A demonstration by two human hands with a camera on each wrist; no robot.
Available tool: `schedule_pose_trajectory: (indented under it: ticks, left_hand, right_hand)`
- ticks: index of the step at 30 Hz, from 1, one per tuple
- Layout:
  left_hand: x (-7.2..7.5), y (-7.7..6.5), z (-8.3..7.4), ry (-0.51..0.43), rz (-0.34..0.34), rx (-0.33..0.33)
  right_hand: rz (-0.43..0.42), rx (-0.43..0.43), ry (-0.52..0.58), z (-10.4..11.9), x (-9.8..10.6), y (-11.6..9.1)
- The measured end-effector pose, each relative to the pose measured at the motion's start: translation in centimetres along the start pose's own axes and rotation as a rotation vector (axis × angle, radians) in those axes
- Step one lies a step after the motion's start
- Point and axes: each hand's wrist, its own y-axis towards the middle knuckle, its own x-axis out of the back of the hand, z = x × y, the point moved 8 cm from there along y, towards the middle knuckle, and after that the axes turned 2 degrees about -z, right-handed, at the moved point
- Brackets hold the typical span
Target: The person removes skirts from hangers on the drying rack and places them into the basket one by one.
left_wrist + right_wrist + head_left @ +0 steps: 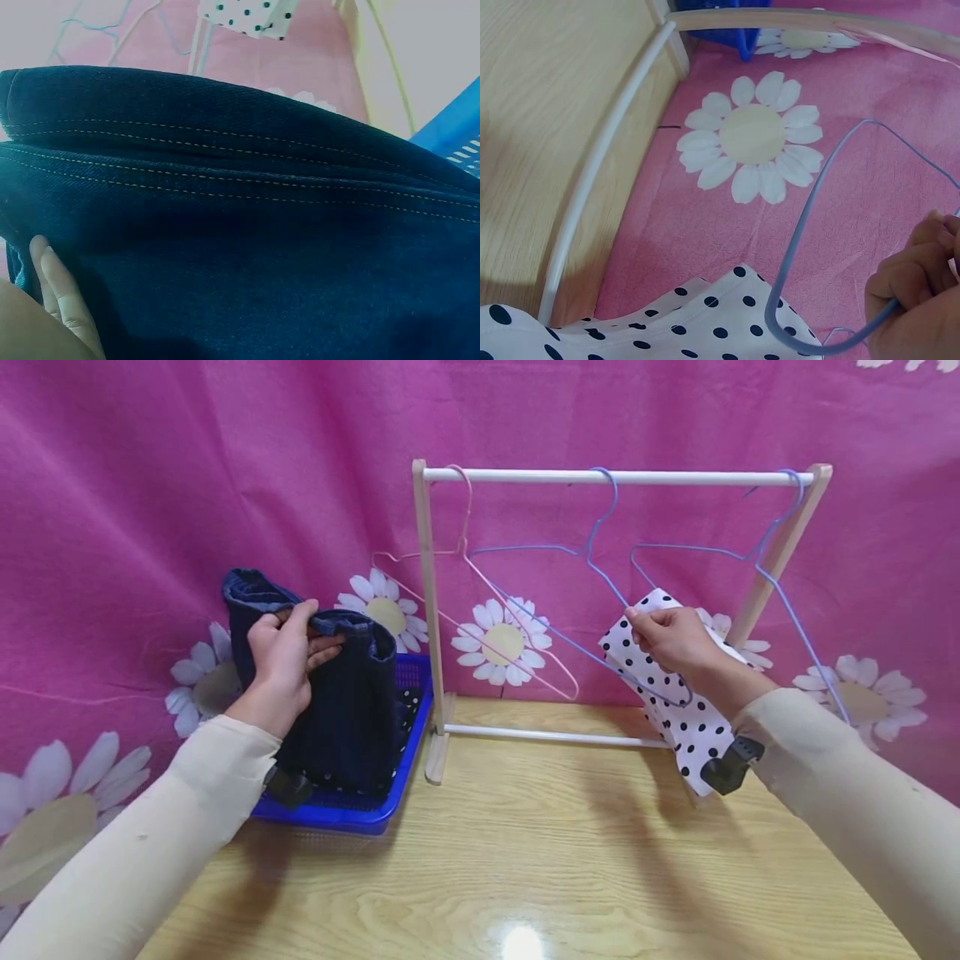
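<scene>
My left hand [281, 660] grips folded dark blue denim pants [337, 702] by their upper edge, holding them up in front of a blue plastic basket [408, 768]. In the left wrist view, the denim [247, 262] with its pale double stitching fills most of the frame. Farther right, my right hand [671, 639] pinches the lower side of the middle blue wire hanger [600, 564], which hooks over the rack's white rail [525, 477]. Just behind that hand, a white cloth with black dots [686, 727] drapes at the right-hand blue hanger [780, 585].
A pink hanger [480, 568] hangs at the left end of the rack, beside its wooden post [429, 610]. Dark dotted fabric [408, 702] lies in the basket. The rack stands on a wood-grain table [480, 860] before a pink flowered curtain [300, 460].
</scene>
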Motion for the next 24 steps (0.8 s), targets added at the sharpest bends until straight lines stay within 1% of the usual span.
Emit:
schedule_pose_trajectory:
  ticks: [4, 9, 19, 21, 24]
  left_hand:
    - [-0.3, 0.2, 1.4, 0.044, 0.002, 0.020]
    - [-0.3, 1.0, 2.8, 0.083, -0.019, 0.043]
    - [1.8, 2.8, 5.4, 0.112, -0.144, 0.123]
    - [2.1, 3.1, 5.9, 0.117, -0.167, 0.134]
    - [2.1, 3.5, 6.7, 0.137, -0.180, 0.148]
  right_hand:
    - [-0.007, 0.000, -0.018, 0.0, 0.1, -0.1]
    - [-0.012, 0.011, -0.034, 0.2, 0.1, -0.3]
    - [0.002, 0.018, -0.001, 0.2, 0.1, -0.3]
    - [0.004, 0.023, -0.004, 0.2, 0.1, -0.2]
    - [0.009, 0.024, -0.002, 0.2, 0.1, -0.1]
